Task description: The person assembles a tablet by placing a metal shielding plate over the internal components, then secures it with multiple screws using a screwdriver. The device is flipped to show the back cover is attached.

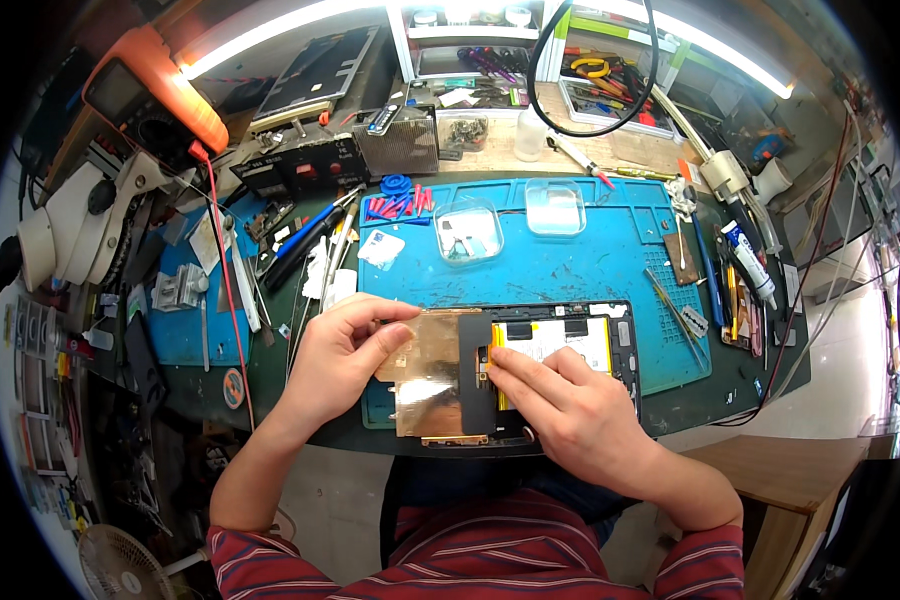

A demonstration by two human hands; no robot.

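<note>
Bearing an opened tablet (pixel 553 342), the blue mat (pixel 420 275) lies before crowded shelves (pixel 473 32).

In view there are two bare hands (pixel 345 350) (pixel 570 410), one opened tablet (pixel 625 345) with one battery (pixel 597 338), one copper-coloured sheet (pixel 430 365), two clear plastic boxes (pixel 468 232) (pixel 555 207), one orange multimeter (pixel 155 95), one electric fan (pixel 120 565) and one white-and-blue tube (pixel 748 262).

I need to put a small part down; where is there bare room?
The blue mat is bare between the right-hand clear box and the opened device, rightward to the slim tool. It is crowded left of the mat around the blue-handled tool, and right around the white-and-blue tube.
</note>
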